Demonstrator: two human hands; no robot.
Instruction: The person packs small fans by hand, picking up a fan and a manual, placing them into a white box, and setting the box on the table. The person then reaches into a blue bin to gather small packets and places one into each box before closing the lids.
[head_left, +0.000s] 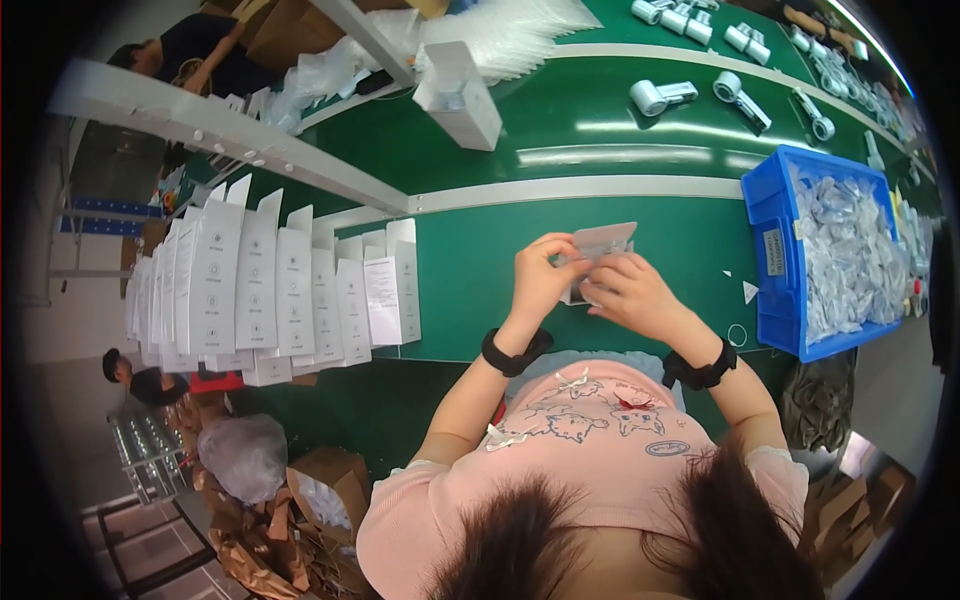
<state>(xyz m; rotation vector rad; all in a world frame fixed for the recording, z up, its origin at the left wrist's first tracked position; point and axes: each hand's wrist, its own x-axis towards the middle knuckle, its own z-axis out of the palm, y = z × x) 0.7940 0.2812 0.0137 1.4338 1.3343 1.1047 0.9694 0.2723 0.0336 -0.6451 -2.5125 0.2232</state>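
Note:
In front of my chest, both hands are at a small white box [606, 238] whose flap stands up on the far side. My left hand [541, 278] has its thumb and fingers pinched together at the box's left side. My right hand [640, 297] curls round the right side and over the opening. Between my fingertips there is something clear, perhaps a small plastic bag, too small to make out. My hands hide most of the box's lower part. A black band circles each wrist.
White boxes with raised flaps [256, 270] stand in rows at left. A blue bin [778, 300] of small clear bags is at right. Another open box [458, 100] stands on the green conveyor [560, 110], with grey-white handheld devices [742, 101] farther right. Two people are at the left edge.

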